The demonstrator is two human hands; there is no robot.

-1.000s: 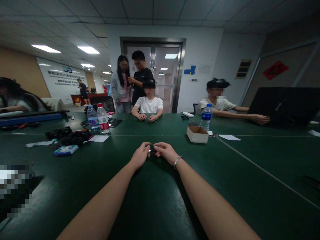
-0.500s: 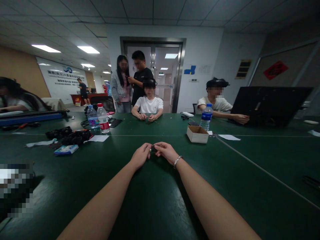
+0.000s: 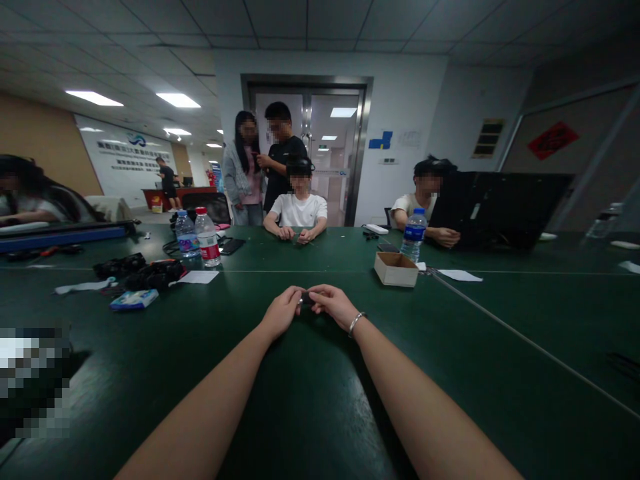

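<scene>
A small dark object (image 3: 307, 298) is pinched between my two hands, just above the green table (image 3: 320, 360). Its kind is too small to make out, and the fingers cover its ends. My left hand (image 3: 283, 311) grips its left end, with a small shiny spot at the fingertips. From the right, thumb and fingers of my right hand (image 3: 334, 305) close on the other end. On my right wrist sits a silver bracelet (image 3: 357, 324).
An open white box (image 3: 396, 275) and a blue-capped bottle (image 3: 413, 235) stand ahead to the right. Two bottles, one red-capped (image 3: 207, 237), black gear (image 3: 150, 273) and a blue packet (image 3: 134, 300) lie to the left. Across the table sits a person (image 3: 299, 212); another is behind a black monitor (image 3: 500, 210).
The black monitor at the right has turned and shifted left, along with the hand of the person beside it. My hands hold almost the same pose on the small dark object.
</scene>
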